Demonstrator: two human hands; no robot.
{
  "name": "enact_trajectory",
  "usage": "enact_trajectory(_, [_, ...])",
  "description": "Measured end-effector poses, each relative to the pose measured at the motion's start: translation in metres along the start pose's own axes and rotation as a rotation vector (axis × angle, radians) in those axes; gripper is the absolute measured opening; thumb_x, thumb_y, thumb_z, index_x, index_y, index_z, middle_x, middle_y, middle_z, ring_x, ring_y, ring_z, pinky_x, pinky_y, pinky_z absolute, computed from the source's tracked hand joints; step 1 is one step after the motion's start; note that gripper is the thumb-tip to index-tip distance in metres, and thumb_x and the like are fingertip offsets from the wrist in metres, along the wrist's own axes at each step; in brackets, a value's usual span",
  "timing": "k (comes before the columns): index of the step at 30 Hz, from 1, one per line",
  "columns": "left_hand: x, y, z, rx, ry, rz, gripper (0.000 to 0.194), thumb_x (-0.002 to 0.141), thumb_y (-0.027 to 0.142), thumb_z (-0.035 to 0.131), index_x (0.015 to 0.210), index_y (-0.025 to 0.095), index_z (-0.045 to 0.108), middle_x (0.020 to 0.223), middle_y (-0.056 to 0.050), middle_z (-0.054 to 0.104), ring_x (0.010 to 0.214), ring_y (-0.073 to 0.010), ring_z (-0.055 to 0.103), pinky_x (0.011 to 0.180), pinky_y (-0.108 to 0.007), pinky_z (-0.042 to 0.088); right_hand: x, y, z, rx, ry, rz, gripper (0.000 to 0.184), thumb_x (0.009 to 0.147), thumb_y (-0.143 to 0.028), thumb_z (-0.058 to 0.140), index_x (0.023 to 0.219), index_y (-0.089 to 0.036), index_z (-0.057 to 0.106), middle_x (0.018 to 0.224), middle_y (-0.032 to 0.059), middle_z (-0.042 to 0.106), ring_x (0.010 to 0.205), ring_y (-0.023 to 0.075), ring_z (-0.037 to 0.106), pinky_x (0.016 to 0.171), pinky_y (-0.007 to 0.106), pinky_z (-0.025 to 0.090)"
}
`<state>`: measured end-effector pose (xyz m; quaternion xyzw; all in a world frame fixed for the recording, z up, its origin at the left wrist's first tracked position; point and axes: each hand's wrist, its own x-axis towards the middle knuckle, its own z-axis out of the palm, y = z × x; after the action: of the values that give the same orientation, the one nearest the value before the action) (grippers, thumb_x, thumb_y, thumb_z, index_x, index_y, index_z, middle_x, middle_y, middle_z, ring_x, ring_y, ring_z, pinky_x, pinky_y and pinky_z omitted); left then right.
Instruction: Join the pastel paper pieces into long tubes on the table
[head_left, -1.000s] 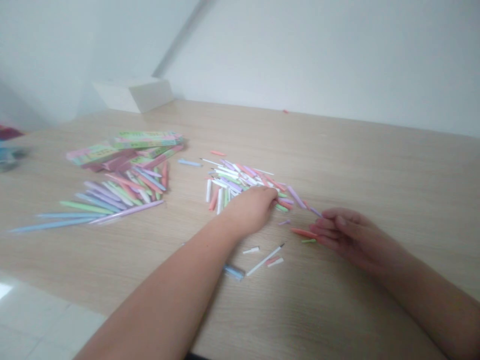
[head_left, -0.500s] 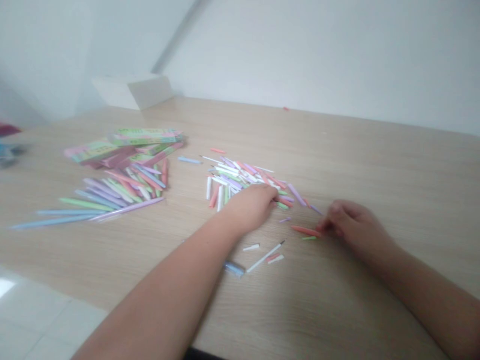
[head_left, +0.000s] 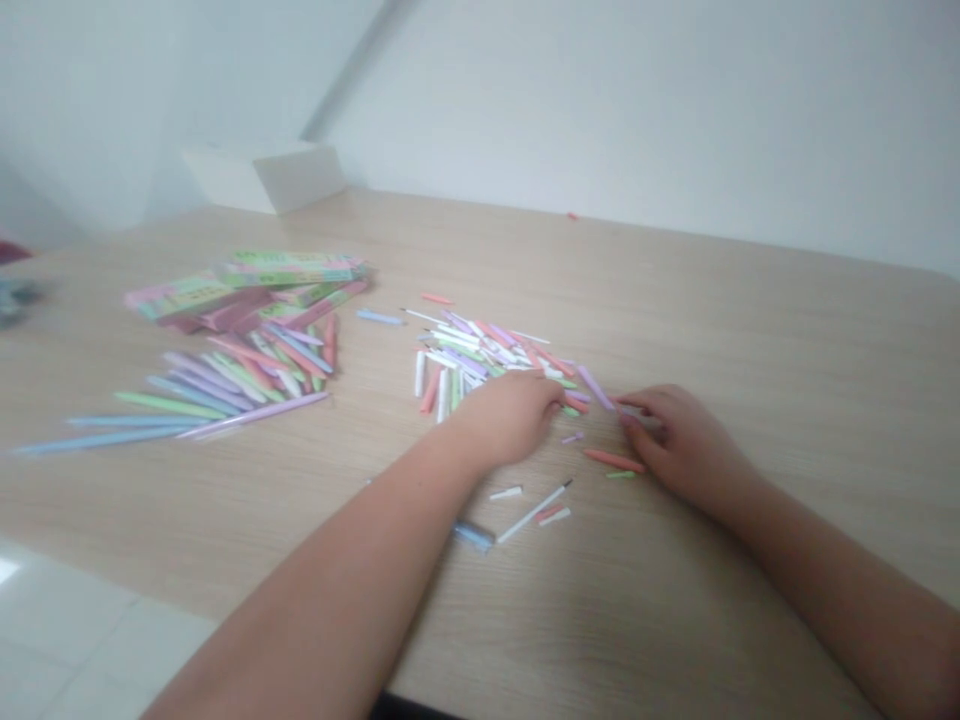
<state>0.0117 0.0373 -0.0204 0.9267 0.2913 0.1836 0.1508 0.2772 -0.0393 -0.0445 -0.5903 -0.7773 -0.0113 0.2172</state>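
Note:
My left hand (head_left: 514,420) rests at the near edge of a pile of pen parts (head_left: 480,345) in white, purple, orange and green. Its fingers are curled in, and what they hold is hidden. To the right, my right hand (head_left: 679,440) has thumb and forefinger bent toward each other at the lower end of a purple pen barrel (head_left: 595,388); blur hides what lies between the tips. Below those fingertips lie an orange pen barrel (head_left: 613,460) and a small green clip (head_left: 621,475). A small purple piece (head_left: 572,438) lies between the hands.
Left of the pile lie whole pastel pens (head_left: 225,385), with printed pen boxes (head_left: 255,290) behind them. A white refill (head_left: 534,512), small caps (head_left: 553,515) and blue parts (head_left: 474,535) lie nearer me. A white box (head_left: 266,178) stands by the wall.
My right hand has left the orange barrel, which now lies loose, and moved up and left toward the purple barrel's end. My left hand has shifted slightly right at the pile.

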Motion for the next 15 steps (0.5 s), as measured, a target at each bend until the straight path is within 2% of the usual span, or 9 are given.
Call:
enact_trajectory(4, [0.0, 0.002, 0.0, 0.021, 0.006, -0.025, 0.033, 0.094, 0.018, 0.043, 0.109, 0.018, 0.072, 0.112, -0.01, 0.072, 0.111, -0.0232, 0.064, 0.101, -0.037, 0.049, 0.006, -0.011, 0.003, -0.023, -0.068, -0.094, 0.03, 0.096, -0.029, 0.054, 0.118, -0.021, 0.072, 0.106, 0.0121, 0.069, 0.1, 0.0283, 0.062, 0.09, 0.044, 0.05])
enact_trajectory(9, [0.0, 0.001, 0.002, 0.02, -0.02, 0.012, 0.03, 0.087, 0.016, 0.047, 0.104, 0.018, 0.072, 0.107, -0.009, 0.073, 0.106, -0.0239, 0.065, 0.094, -0.037, 0.052, 0.009, -0.014, 0.008, -0.001, -0.108, -0.149, 0.035, 0.097, -0.026, 0.052, 0.127, -0.023, 0.07, 0.108, 0.0116, 0.066, 0.1, 0.0263, 0.061, 0.089, 0.042, 0.048])
enact_trajectory(15, [-0.001, -0.003, 0.006, 0.001, -0.069, 0.055, 0.034, 0.086, 0.013, 0.049, 0.108, 0.021, 0.074, 0.118, -0.006, 0.073, 0.116, -0.0226, 0.063, 0.105, -0.037, 0.047, 0.008, -0.012, 0.008, -0.006, -0.131, -0.181, 0.037, 0.099, -0.026, 0.049, 0.131, -0.022, 0.067, 0.112, 0.0127, 0.066, 0.103, 0.0268, 0.06, 0.091, 0.043, 0.048])
